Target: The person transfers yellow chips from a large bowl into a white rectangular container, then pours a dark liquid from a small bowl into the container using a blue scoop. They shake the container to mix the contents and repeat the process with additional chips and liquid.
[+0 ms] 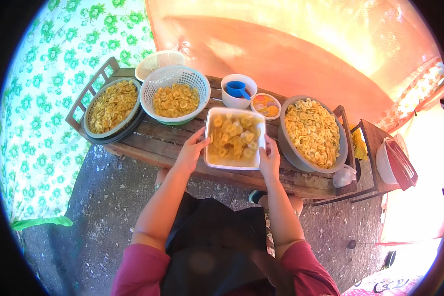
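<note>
Both my hands grip a white rectangular tub (210,160) by its sides, in front of me at the near edge of the bench. My left hand (193,150) is closed on its left wall, and my right hand (270,157) on its right wall. Inside lie yellow chips that look like banana slices (234,137), slightly blurred. Right of the tub stands a large grey basin (292,148) heaped with the same chips. Behind it to the left, a pale blue colander (152,89) on a green base holds a smaller amount.
A wooden slatted bench (153,143) bears everything. At its left end is a dark basket of chips (114,106). At the back stand a white bucket (239,102) with a blue scoop (237,88) and a round lid (265,106). A plastic bag (344,176) and red basket (399,163) are right.
</note>
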